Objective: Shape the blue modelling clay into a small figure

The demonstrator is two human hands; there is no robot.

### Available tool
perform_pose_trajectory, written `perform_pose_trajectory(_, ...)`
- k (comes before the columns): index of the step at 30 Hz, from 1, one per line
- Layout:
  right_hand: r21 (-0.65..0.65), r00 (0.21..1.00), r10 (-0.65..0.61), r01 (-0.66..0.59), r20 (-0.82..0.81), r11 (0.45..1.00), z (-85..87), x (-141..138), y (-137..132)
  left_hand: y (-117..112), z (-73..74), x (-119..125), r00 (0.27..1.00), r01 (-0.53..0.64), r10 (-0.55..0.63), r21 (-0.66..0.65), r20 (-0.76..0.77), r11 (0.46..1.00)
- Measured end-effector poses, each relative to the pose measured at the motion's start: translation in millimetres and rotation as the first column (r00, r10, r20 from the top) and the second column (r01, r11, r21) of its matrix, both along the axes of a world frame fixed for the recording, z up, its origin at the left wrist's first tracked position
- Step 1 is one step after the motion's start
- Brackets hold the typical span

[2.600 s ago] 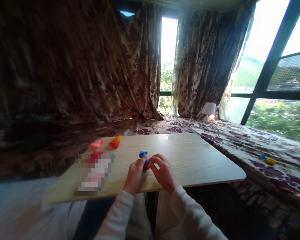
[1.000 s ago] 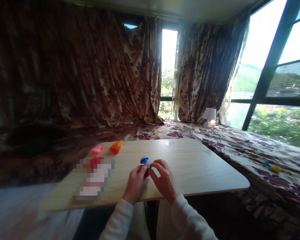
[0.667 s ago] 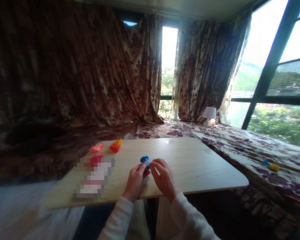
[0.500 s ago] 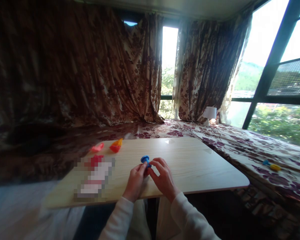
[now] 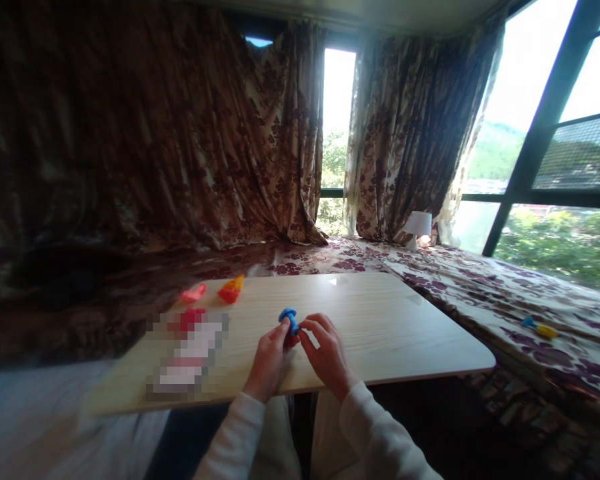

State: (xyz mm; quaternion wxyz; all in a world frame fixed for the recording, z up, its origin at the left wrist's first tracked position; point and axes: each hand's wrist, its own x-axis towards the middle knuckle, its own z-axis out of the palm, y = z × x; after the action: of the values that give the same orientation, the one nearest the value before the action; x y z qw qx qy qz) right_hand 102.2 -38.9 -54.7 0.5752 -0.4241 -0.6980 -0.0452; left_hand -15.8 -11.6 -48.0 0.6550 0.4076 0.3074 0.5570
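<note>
A small blue piece [image 5: 289, 319], with a wide round top on a narrower stem, is held over the table [image 5: 390, 333] near its front edge. My left hand [image 5: 269, 355] grips its stem between thumb and fingers. Something red shows under those fingers, too small to name. On the other side, my right hand [image 5: 326, 348] pinches the lower right edge of the blue piece with thumb and forefinger. What lies between those fingertips is mostly hidden.
At the table's left lie a pink-red piece [image 5: 194, 293], a red-and-orange piece [image 5: 231, 289], and a blurred-out packet [image 5: 193, 353] with a red item above it. A white lamp [image 5: 419, 225] and a blue-and-yellow item [image 5: 545, 331] rest on the floral cloth beyond.
The blue piece has tipped slightly to the left, and more of its stem shows. Both hands keep their grip in nearly the same place.
</note>
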Motion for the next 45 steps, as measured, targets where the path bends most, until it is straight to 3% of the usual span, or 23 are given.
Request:
perform_pose_trajectory(9,-0.018,0.999,-0.032,0.033,0.022,0.999,-1.6,-0.4,0.8,0.2,-0.3,-0.2,0.999,0.029,-0.028,0.031,-0.045,0.999)
perform_pose_trajectory(17,-0.008,0.998,-0.004,0.005,0.069,1.000,1.6,0.1,-2.9,0.7,-2.9,2.7,0.997,-0.058,0.060,0.037,-0.045,0.998)
perform_pose_trajectory(25,0.006,0.999,0.019,-0.019,0.040,1.000,3.7,-2.1,-3.5,0.4,-2.1,1.2,0.997,0.003,0.002,0.068,-0.079,0.998)
perform_pose_trajectory(32,0.001,0.999,0.008,-0.008,0.041,1.000,6.7,-0.8,-7.0,-1.0,-1.1,0.6,0.999,-0.040,0.040,-0.002,-0.012,0.999)
perform_pose_trajectory(45,0.013,0.999,-0.026,0.026,0.019,1.000,2.8,-0.5,-3.3,-0.9,-1.7,-2.6,0.999,-0.003,0.005,0.038,-0.035,0.999)
